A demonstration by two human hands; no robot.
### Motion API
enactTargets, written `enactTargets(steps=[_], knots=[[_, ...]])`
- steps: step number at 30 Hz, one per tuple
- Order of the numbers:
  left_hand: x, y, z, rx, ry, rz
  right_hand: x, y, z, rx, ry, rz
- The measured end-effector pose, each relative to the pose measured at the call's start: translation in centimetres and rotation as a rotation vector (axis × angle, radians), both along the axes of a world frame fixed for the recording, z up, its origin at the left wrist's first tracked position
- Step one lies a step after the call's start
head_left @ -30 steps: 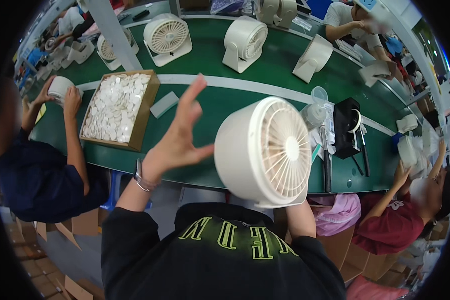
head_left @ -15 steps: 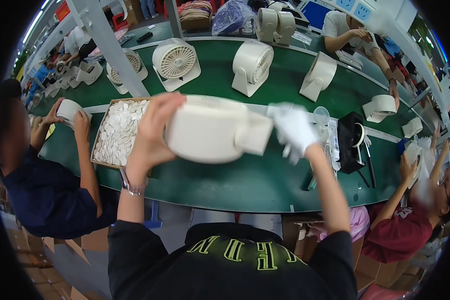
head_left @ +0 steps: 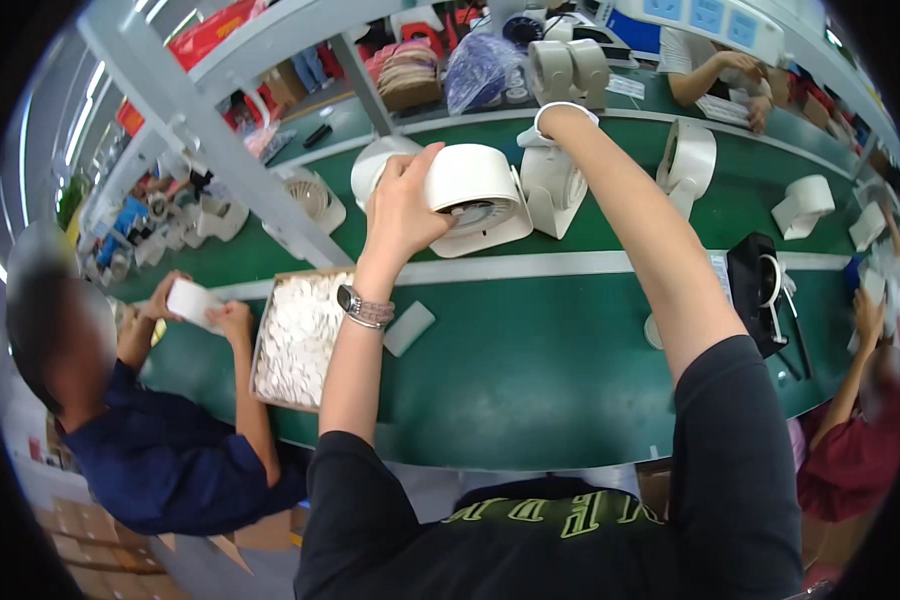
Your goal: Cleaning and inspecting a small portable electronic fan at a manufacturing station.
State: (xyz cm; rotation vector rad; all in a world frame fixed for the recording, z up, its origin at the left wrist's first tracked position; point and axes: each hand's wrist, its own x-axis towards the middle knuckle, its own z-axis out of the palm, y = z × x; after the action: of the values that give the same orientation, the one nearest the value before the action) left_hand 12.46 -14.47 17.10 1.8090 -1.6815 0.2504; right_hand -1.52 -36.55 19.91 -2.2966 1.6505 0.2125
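Observation:
My bare left hand (head_left: 402, 205) grips a white desk fan (head_left: 473, 180) by its round housing, thumb low and fingers over the top. This fan stands on the belt at the far side of the table, its grille tilted down. My right hand (head_left: 562, 122), in a white glove, is on top of a second white desk fan (head_left: 552, 190) just to the right. Its fingers reach over that housing and are partly hidden by my wrist. Another white fan (head_left: 378, 165) is partly covered behind my left hand.
A shallow carton (head_left: 257, 365) of small white pieces lies left of my left forearm, beside a pale rectangular piece (head_left: 410, 328). A black tape dispenser (head_left: 755, 290) stands to the right. A grey metal post (head_left: 220, 150) rises at the left. Co-workers sit on both sides.
The fan held up over the table has gone forward onto the belt, with my left hand still on it. My right hand has moved forward to the second fan. The view has shifted.

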Motion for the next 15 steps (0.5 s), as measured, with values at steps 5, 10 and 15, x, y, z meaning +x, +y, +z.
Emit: enactTargets(steps=[5, 10, 15], knots=[[1.3, -4.3, 0.2, 0.018, 0.005, -0.058, -4.3, -4.1, -1.1, 0.056, -0.205, -0.115], [-2.0, -8.5, -0.5, -0.028, -0.1, -0.148, -11.9, -4.5, 1.0, -0.102, -0.371, -0.076], [-1.6, -13.0, -5.7, -0.009, -0.084, -0.179, -14.0, -1.3, 5.6, -0.4, -0.113, 0.034]])
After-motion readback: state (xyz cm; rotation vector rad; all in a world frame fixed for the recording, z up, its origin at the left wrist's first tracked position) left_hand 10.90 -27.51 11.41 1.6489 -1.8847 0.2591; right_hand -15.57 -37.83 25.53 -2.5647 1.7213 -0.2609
